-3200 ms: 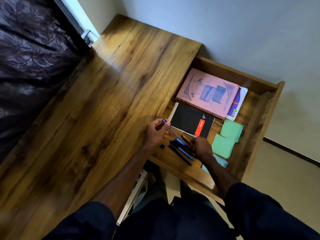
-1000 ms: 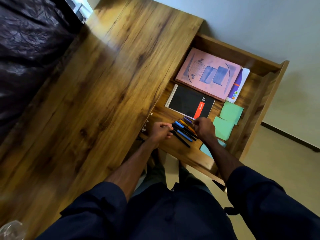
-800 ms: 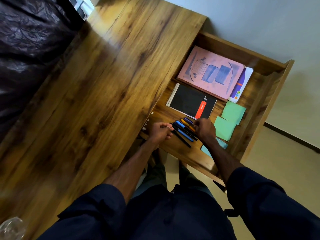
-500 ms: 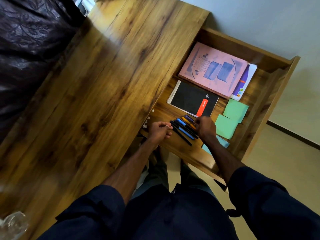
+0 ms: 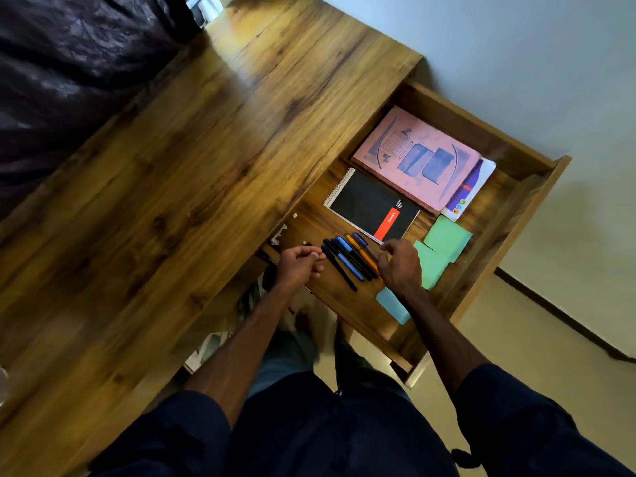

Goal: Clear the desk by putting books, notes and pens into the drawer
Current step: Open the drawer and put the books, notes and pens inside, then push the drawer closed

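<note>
The open wooden drawer (image 5: 537,187) holds a pink book (image 5: 416,160) lying on a white and purple book (image 5: 468,192), and a black spiral notebook (image 5: 368,204). Green sticky notes (image 5: 447,237) and a blue note pad (image 5: 392,306) lie there too. Several pens (image 5: 347,259) lie side by side near the drawer's front. My left hand (image 5: 299,265) hovers just left of the pens, curled into a fist with nothing visible in it. My right hand (image 5: 401,263) is at the pens' right end, fingers loosely bent, holding nothing.
The wooden desk top (image 5: 172,166) stretches to the left. A dark crinkled cover (image 5: 51,63) lies beyond its far left edge. A small dark bit (image 5: 306,243) lies in the drawer by my left hand. A pale wall and floor are on the right.
My left hand put its blue pen down with the others. My right hand has lifted off the pens' ends, and the whole row now shows. The camera shifted slightly.
</note>
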